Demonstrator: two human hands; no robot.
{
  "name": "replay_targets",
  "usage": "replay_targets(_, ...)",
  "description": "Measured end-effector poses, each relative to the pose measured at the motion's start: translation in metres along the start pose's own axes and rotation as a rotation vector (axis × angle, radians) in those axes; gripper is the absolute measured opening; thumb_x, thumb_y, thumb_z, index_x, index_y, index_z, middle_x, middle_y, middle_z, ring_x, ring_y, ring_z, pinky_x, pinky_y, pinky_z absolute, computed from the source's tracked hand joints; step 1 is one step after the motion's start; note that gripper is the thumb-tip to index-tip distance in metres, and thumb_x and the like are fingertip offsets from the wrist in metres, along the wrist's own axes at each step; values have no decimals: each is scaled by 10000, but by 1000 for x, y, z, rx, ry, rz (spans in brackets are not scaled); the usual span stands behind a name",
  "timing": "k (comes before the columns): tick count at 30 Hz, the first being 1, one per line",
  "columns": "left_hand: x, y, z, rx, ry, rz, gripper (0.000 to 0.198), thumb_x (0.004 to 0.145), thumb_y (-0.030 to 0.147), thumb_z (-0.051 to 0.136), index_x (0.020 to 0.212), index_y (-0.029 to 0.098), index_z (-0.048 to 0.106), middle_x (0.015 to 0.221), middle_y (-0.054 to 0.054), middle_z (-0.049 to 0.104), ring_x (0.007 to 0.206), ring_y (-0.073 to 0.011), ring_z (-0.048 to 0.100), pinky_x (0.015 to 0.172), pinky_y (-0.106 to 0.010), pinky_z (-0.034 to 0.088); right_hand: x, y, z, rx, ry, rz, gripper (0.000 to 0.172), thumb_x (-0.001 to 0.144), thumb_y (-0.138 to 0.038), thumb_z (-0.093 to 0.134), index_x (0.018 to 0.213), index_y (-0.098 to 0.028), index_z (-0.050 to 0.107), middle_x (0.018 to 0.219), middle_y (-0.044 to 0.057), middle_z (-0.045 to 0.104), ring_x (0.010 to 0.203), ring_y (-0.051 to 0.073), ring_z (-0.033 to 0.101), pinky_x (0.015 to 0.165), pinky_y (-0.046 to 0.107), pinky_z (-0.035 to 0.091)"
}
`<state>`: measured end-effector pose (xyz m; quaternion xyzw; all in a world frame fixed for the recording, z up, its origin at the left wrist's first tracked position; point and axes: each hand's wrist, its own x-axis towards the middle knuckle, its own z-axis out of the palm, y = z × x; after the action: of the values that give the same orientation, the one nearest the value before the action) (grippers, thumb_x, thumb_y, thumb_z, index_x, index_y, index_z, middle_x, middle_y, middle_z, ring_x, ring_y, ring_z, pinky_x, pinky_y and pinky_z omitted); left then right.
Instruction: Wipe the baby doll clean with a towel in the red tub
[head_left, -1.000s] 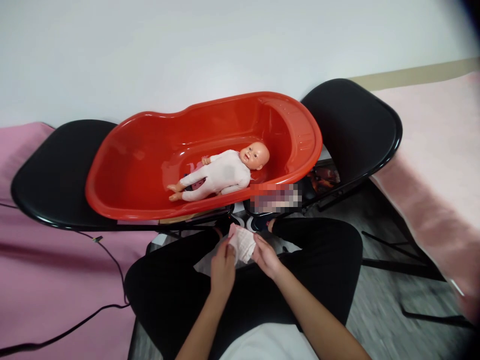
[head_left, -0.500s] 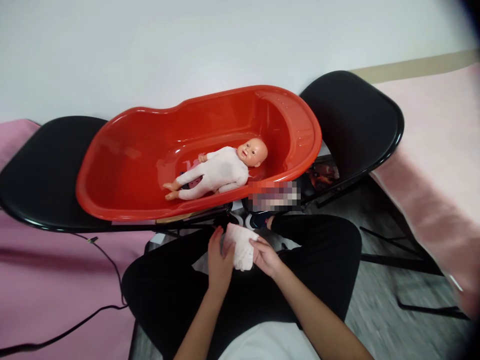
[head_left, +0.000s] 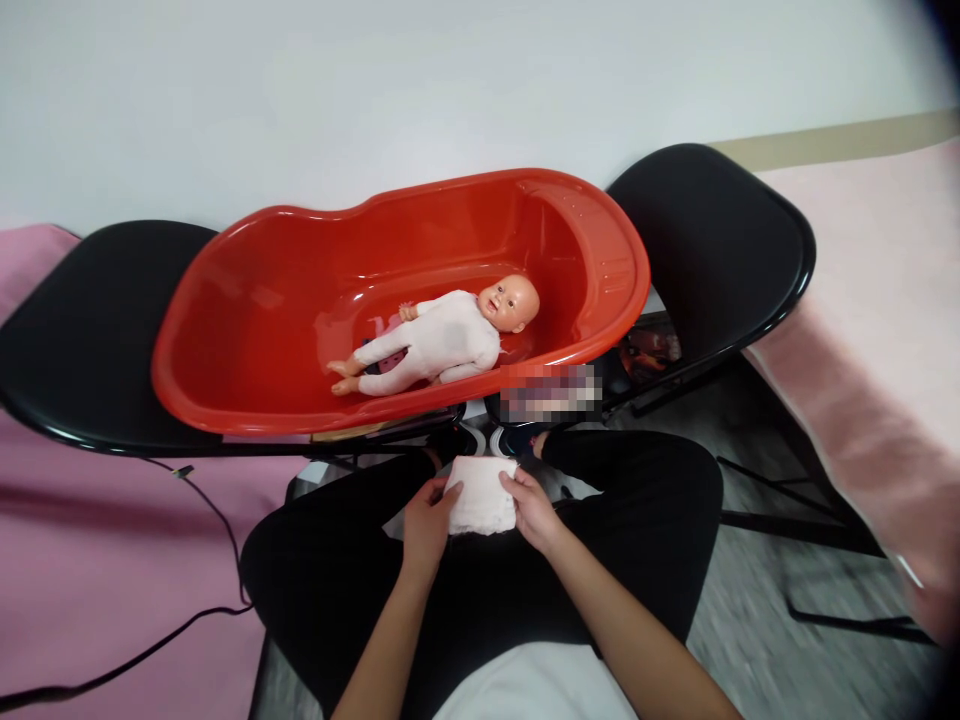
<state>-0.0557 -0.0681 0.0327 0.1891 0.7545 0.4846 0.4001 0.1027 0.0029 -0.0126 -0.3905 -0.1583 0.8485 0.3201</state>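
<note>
Between my knees I hold a folded white cloth (head_left: 484, 497) stretched flat, one side in each hand. My left hand (head_left: 430, 520) pinches its left edge, thumb on top. At the right edge my right hand (head_left: 531, 505) grips it the same way; the fingers underneath are hidden. Beyond the cloth stands a red baby bathtub (head_left: 247, 415). A baby doll (head_left: 450, 338) in a white body suit lies on its back inside, head to the right and feet to the left. Something pink and dark (head_left: 388, 355) lies partly hidden under the doll.
Black chairs stand left (head_left: 97, 330) and right (head_left: 712, 240), beside and under the tub's ends. Pink sheeting (head_left: 135, 560) covers the left side, with a black cable (head_left: 202, 612) across it. A pale pink cover (head_left: 885, 300) lies right. A wall rises behind.
My left hand has moved slightly left and down and now grips the cloth's left edge. The cloth has gone from tilted and partly bunched to flat and squared.
</note>
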Motion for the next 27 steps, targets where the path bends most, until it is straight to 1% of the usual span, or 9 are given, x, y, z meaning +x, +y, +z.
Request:
replay_targets(3,1,-4,3,19,11,-46,470,718,556,857,892,123,793,764,-55,750,662,-172,646,605,-250,478,1,0,-1,3,35,5,605,651,-558,977,1057,-159,770,962,93,822,887,278,785,886,420,611)
replay_targets(6,2,-12,6,22,27,-33,501,751,596,821,911,124,768,759,-45,732,667,-169,634,607,-254,482,2,0,0,14,72,11,612,656,-573,973,1062,-164,767,977,86,825,907,265,789,903,402,613)
replay_targets(11,2,-19,11,104,71,29,475,822,595,749,977,146,748,834,-55,747,760,-213,684,672,-295,526,-1,2,1,-18,-58,27,638,674,-471,981,1188,-167,758,1076,93,825,962,258,787,940,397,601)
replay_targets(13,0,-19,13,125,51,55,480,847,574,720,1051,142,760,931,-87,780,847,-251,726,752,-341,567,0,3,1,-19,-68,24,642,681,-464,974,1208,-171,754,1095,95,823,978,271,787,954,416,599)
replay_targets(16,-6,-18,19,154,-16,102,502,912,499,650,1238,132,756,1201,-147,788,1113,-310,742,1003,-440,570,3,4,1,26,-33,-1,647,691,-464,968,1232,-186,749,1136,96,819,1070,297,777,1032,457,577)
replay_targets(18,-11,-20,26,182,-102,173,518,962,434,594,1378,147,710,1411,-158,712,1329,-319,662,1168,-479,486,6,4,1,70,12,-8,642,691,-465,970,1233,-198,753,1157,93,816,1152,306,756,1097,473,548)
replay_targets(21,-19,-27,41,263,-302,361,582,1037,358,501,1600,215,530,1696,-105,443,1592,-267,382,1316,-474,307,8,5,0,125,40,-46,626,713,-525,948,1230,-224,763,1302,79,776,1336,288,669,1206,446,473)
replay_targets(24,-27,-37,57,414,-459,478,668,1065,339,462,1706,203,331,1798,-98,167,1672,-247,113,1360,-511,156,7,4,-3,125,6,-84,637,740,-587,914,1262,-259,752,1462,47,692,1465,256,563,1270,420,404)
replay_targets(27,-31,-43,64,474,-516,488,685,1051,335,494,1695,157,341,1795,-151,156,1675,-285,84,1355,-569,112,3,1,-5,102,-34,-51,660,709,-491,962,1284,-266,730,1438,58,707,1406,279,616,1233,464,448)
